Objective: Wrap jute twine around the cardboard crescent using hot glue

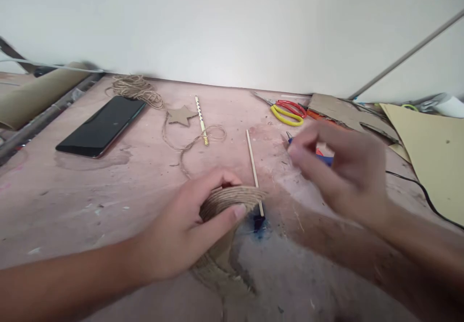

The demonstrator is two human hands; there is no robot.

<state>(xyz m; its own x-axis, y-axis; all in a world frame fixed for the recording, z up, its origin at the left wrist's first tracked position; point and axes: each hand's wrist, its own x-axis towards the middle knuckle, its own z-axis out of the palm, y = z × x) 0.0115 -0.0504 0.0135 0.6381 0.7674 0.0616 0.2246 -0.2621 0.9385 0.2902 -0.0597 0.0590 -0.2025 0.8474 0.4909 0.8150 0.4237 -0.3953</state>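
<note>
My left hand (188, 230) is closed around a twine-wrapped cardboard crescent (235, 196), its thumb on the near side of the wrapped rows. Bare cardboard and the crescent's lower tip (217, 269) show below the hand. My right hand (337, 172), smeared by motion, is raised to the right with thumb and forefinger pinched together; anything between them is too blurred to make out. Partly hidden behind it is a blue tool with a red part (324, 159), which looks like a glue gun. Loose twine (184, 160) runs from beside my left hand back to a twine bundle (132, 87).
A phone (101, 126), a cardboard star (182, 115), a patterned stick (201, 119) and a plain wooden stick (253, 162) lie ahead. Scissors (286, 110) with red and yellow handles lie further back. Cardboard pieces (348, 114), a yellow sheet (431, 153) and a black cord (422, 191) are at right.
</note>
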